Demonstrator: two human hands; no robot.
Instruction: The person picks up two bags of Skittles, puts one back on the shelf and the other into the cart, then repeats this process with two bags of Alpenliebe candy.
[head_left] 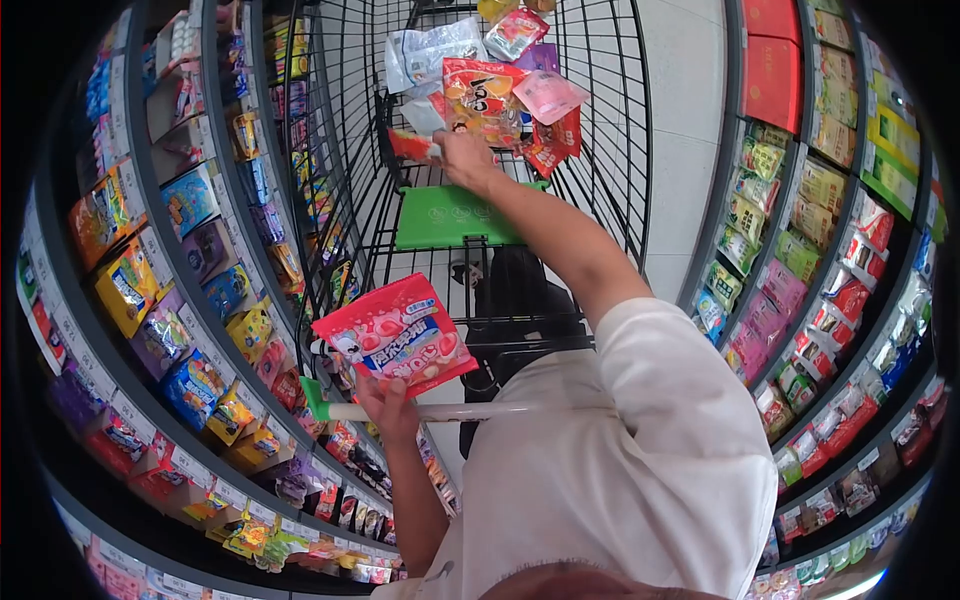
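My left hand [388, 405] grips the lower edge of a pink-red candy bag [405, 335], holding it up just above the cart's handlebar [455, 411]. The bag's printed front, with pink candies and a blue label, faces me. My right hand [466, 157] reaches into the shopping cart [610, 150], its fingers closed at the end of a small red-and-white packet [410, 146]. Against that hand's far side lies a large orange-red snack bag [483, 95]. A pale pink packet [551, 95] rests over its right side. The right fingertips are partly hidden.
A silver-white bag [434, 55] and a red-and-white pouch [516, 34] lie deeper in the cart. The green seat flap [455, 217] sits nearer me. Shelves of bagged sweets [190, 390] line the left; more packaged shelves [815, 310] stand right, beyond the tiled floor [685, 110].
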